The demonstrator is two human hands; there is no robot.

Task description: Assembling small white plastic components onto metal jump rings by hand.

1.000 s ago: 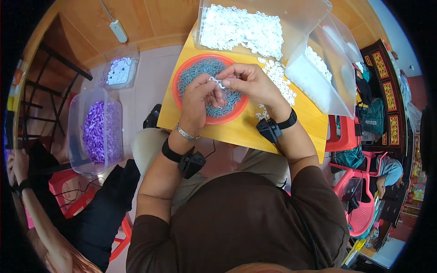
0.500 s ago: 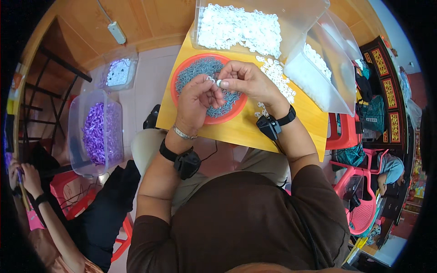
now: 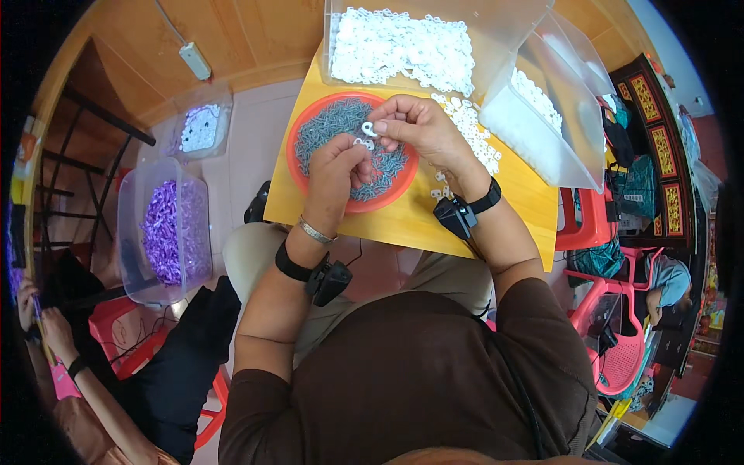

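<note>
My left hand (image 3: 335,172) pinches a small white plastic piece with holes (image 3: 363,143) between thumb and fingers. Just above it, my right hand (image 3: 422,133) holds a white ring-like plastic piece (image 3: 369,130) at its fingertips. The two pieces are very close together; whether they touch I cannot tell. Both hands are over a red bowl (image 3: 293,147) filled with grey screws (image 3: 332,120). To the right of the bowl, loose small white pieces (image 3: 474,133) are scattered on the yellow table (image 3: 515,205).
Behind the bowl stands a clear bin of white pieces (image 3: 403,48); another clear bin (image 3: 515,139) leans at the right. On the floor at left are a bin of purple pieces (image 3: 164,232) and a tub (image 3: 203,128). A co-worker's hand (image 3: 58,333) shows at far left.
The white ring-like piece in my right hand is lifted a little and turned, so its opening now shows. My left fingers have curled in more around their piece.
</note>
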